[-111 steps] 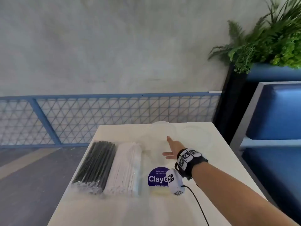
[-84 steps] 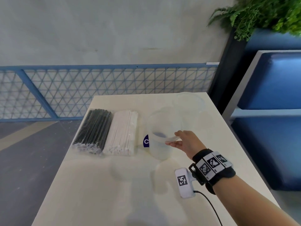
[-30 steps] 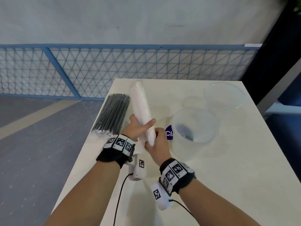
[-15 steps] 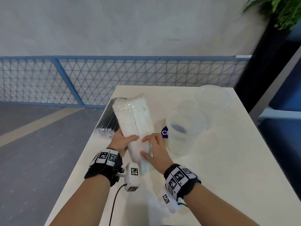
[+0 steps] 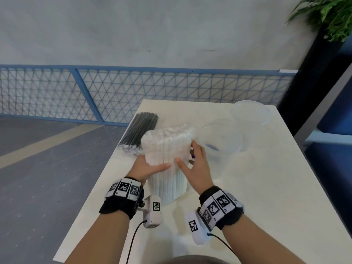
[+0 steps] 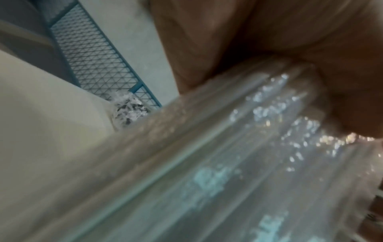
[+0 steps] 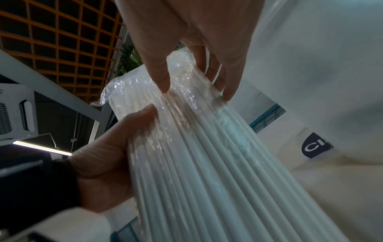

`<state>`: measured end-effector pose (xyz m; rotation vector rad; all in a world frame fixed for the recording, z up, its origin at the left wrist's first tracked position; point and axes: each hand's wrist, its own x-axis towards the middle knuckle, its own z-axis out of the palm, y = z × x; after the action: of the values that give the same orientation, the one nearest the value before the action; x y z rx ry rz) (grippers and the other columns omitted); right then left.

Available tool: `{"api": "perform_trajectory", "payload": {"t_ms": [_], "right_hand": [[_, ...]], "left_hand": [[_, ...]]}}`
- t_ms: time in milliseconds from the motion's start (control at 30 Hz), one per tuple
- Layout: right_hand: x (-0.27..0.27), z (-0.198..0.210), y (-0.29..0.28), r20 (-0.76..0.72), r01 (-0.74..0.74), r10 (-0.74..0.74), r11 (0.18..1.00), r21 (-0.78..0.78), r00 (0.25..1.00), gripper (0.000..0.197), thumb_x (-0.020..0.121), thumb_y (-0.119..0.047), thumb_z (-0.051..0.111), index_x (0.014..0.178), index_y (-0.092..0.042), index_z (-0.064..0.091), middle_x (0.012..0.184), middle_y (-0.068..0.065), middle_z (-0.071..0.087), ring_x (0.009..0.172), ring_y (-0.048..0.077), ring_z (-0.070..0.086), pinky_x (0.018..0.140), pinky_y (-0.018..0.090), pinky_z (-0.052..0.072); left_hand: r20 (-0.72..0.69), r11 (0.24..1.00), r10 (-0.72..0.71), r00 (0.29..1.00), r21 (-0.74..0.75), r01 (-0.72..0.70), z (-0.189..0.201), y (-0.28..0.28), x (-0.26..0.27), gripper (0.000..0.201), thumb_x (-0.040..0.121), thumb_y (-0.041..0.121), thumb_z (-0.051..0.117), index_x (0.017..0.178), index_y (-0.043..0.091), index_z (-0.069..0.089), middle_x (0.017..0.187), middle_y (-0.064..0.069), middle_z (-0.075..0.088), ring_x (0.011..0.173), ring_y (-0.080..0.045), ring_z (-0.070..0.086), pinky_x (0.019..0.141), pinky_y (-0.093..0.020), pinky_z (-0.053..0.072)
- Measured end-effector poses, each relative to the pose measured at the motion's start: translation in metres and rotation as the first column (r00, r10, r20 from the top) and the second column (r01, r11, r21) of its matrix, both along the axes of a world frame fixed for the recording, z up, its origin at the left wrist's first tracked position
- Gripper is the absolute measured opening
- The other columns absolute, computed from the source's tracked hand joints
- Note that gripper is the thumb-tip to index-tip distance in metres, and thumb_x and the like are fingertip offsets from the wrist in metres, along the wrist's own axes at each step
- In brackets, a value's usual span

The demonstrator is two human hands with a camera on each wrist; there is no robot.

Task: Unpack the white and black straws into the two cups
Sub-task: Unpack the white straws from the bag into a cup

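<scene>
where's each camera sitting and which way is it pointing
Head: on the head, facing forward and down at the table; shows both forearms, left hand and right hand.
Left wrist: along the left palm, close on the white straw pack.
Right wrist: along the right hand's fingers, with the left hand opposite.
Shared: all three show the pack, held by both hands.

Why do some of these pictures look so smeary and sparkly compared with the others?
Head view: mostly sharp, evenly lit, and the clear cups nearly vanish against the pale table. Left wrist view: heavily blurred, the white straw pack too close to focus. Right wrist view: clearer, with glare glinting off the pack's plastic wrap and a dim background.
</scene>
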<state>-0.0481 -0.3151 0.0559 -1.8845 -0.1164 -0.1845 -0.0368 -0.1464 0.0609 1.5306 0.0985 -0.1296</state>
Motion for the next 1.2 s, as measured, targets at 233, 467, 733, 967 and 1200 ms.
{"api": "perform_trajectory", "payload": {"t_ms": [233, 467, 733, 967, 1200], "right_hand": [[0.005, 0.021, -0.017, -0.009, 0.181, -0.187, 0.936, 0.301, 0.982, 0.029, 0.082, -0.014, 0.068, 0.105, -0.017, 0.05, 0.097, -0.012, 0.052, 0.089, 0.004, 0.052, 0.071, 0.007, 0.046], [0.007, 0.026, -0.026, -0.114, 0.099, -0.064, 0.935, 0.34, 0.991, 0.01, 0.089, -0.014, 0.058, 0.082, -0.019, 0.054, 0.08, 0.005, 0.06, 0.079, 0.021, 0.059, 0.081, 0.038, 0.054], [0.012, 0.061, -0.037, -0.116, -0.014, 0.116, 0.766, 0.643, 0.986, 0.012, 0.093, -0.006, 0.051, 0.081, -0.009, 0.053, 0.067, 0.002, 0.053, 0.057, 0.006, 0.058, 0.063, 0.018, 0.054], [0.003, 0.071, -0.035, -0.238, -0.225, 0.391, 0.827, 0.515, 0.889, 0.023, 0.085, -0.023, 0.059, 0.1, -0.006, 0.061, 0.089, 0.008, 0.068, 0.077, 0.013, 0.07, 0.069, 0.019, 0.056], [0.021, 0.105, -0.046, 0.009, -0.289, 0.292, 0.939, 0.186, 0.956, 0.057, 0.085, -0.018, 0.062, 0.137, -0.019, 0.039, 0.131, -0.005, 0.053, 0.117, 0.008, 0.054, 0.099, 0.023, 0.045]], "left_hand": [[-0.086, 0.996, -0.04, 0.995, 0.075, 0.046, -0.005, -0.007, 0.004, 0.084, 0.03, 0.032, 0.092, 0.106, 0.007, 0.065, 0.103, -0.011, 0.072, 0.1, -0.024, 0.068, 0.095, -0.047, 0.05], [-0.041, 0.986, -0.035, 0.999, 0.159, 0.041, -0.004, -0.014, 0.005, 0.035, 0.059, 0.004, 0.085, 0.083, 0.024, 0.069, 0.087, 0.005, 0.074, 0.095, -0.016, 0.067, 0.098, -0.046, 0.048], [-0.006, 0.979, -0.046, 0.999, 0.197, 0.046, -0.002, -0.017, 0.01, 0.048, 0.057, 0.006, 0.087, 0.095, 0.021, 0.062, 0.101, -0.005, 0.068, 0.099, -0.021, 0.064, 0.095, -0.043, 0.049], [0.02, 0.977, -0.104, 0.994, 0.187, 0.098, 0.006, -0.022, 0.01, 0.06, 0.038, 0.03, 0.087, 0.094, 0.024, 0.065, 0.103, -0.008, 0.07, 0.102, -0.023, 0.065, 0.09, -0.041, 0.052], [0.028, 0.92, -0.251, 0.968, 0.319, 0.229, 0.016, -0.023, 0.009, 0.063, 0.043, 0.034, 0.087, 0.101, 0.026, 0.063, 0.108, -0.003, 0.07, 0.103, -0.014, 0.065, 0.091, -0.032, 0.05]]}}
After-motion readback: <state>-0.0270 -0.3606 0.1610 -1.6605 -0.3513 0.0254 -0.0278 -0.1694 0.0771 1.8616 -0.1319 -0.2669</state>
